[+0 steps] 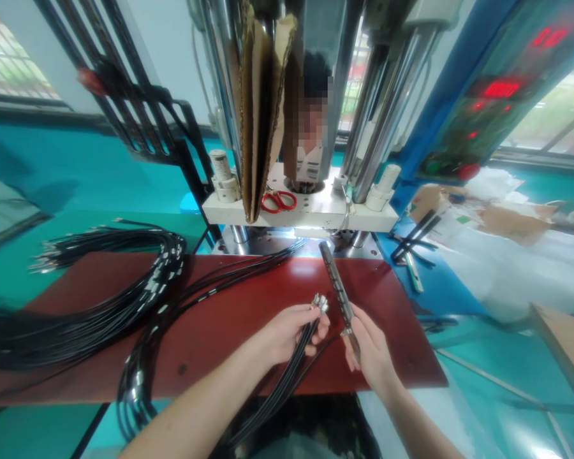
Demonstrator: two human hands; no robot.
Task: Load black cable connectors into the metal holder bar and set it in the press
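My left hand (296,331) is closed around a bunch of black cables (294,366), whose silvery metal connectors (320,303) poke out above the fingers. The cables run down past my wrist toward my lap. A long, narrow dark metal bar with slots (335,280) is gripped in my right hand (366,344), tilted with its far end toward the press. Beside the right fingers a cable end with a small connector (347,332) touches or nearly touches the bar; I cannot tell whether it is pinched there. Both hands are above the brown board (387,319).
Ahead stands a press (306,213) with red-handled scissors (278,201) and cardboard (256,127) on it. More cables reach its lower plate. A large cable coil (138,299) lies left. At right are a control panel (497,95), a cutter (414,274) and white bags (511,255).
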